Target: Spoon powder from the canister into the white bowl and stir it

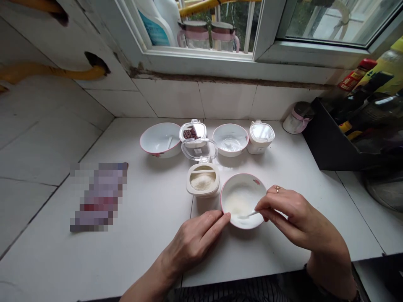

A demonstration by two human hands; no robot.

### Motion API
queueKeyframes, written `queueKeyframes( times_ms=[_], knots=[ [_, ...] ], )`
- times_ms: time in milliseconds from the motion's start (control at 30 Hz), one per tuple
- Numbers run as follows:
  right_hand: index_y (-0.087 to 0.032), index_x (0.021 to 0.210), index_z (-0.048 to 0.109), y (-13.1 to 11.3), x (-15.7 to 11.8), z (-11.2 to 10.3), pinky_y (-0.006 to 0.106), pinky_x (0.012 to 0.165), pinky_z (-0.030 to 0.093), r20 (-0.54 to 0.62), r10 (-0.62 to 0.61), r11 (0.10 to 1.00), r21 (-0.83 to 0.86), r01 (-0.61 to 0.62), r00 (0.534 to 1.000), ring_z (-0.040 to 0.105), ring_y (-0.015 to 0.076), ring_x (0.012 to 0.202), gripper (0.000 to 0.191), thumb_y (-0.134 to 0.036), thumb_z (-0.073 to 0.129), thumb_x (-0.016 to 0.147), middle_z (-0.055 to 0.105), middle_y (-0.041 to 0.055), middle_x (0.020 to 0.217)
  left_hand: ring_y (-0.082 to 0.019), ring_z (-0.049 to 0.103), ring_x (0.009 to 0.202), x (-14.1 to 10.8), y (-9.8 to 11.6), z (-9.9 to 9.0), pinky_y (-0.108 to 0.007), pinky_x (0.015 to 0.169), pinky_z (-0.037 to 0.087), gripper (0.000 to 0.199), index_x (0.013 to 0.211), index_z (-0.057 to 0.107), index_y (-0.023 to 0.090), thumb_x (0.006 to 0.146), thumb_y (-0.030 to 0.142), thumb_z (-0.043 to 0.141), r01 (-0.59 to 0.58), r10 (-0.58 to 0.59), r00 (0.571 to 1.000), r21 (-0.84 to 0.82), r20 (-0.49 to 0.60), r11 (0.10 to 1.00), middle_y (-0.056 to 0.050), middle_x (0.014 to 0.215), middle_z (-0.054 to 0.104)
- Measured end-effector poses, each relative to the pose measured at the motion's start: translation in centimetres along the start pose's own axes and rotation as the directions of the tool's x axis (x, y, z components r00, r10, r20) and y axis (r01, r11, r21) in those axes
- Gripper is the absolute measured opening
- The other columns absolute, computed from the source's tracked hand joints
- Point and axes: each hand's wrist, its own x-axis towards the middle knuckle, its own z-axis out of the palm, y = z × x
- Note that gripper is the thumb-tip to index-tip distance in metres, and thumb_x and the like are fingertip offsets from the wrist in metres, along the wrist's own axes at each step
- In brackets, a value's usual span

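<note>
A white bowl with a pink rim [246, 186] stands on the counter in front of me, with pale, cloudy white stuff in its bottom. My right hand [291, 216] pinches the handle of a small spoon [250, 214], whose tip dips into that stuff. At the near left rim, my left hand [200, 235] grips the bowl's edge with its fingertips; the fingers' undersides are hidden. Just behind my left hand is a white container of white grains [203, 182], its clear lid [200, 149] tipped back.
Behind stand a larger bowl [157, 140], a container of dark red bits [190, 133], another bowl [231, 139] and a lidded container [261, 136]. A blurred packet [100, 197] lies left. At right are a jar [297, 117] and a black bottle rack [327, 142].
</note>
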Motion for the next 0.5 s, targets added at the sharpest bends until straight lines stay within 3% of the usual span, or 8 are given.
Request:
queueKeyframes(
  times_ms=[100,500],
  knots=[
    [-0.017,0.084,0.058,-0.1,0.2,0.2,0.029,0.067,0.042,0.03,-0.002,1.0,-0.014,0.002,1.0,0.048,0.014,0.065,0.021,-0.011,0.041,0.095,0.058,0.0018,0.07,-0.017,0.066,0.088,0.0,0.0,-0.1,-0.024,0.066,0.057,0.031,0.124,0.055,0.007,0.1,0.008,0.037,0.003,-0.003,1.0,-0.008,0.003,1.0,-0.013,0.099,0.066],
    [-0.017,0.088,0.058,-0.2,1.0,1.5,0.028,0.067,0.043,-0.081,0.046,0.999,0.018,-0.045,0.996,0.052,0.0145,0.069,0.02,-0.016,0.041,0.097,0.06,0.0022,0.073,-0.017,0.066,0.092,-0.3,0.0,0.1,-0.024,0.07,0.058,0.037,0.132,0.051,0.009,0.1,0.008,0.033,0.011,-0.011,1.0,0.002,0.002,1.0,-0.013,0.101,0.067]
  ],
)
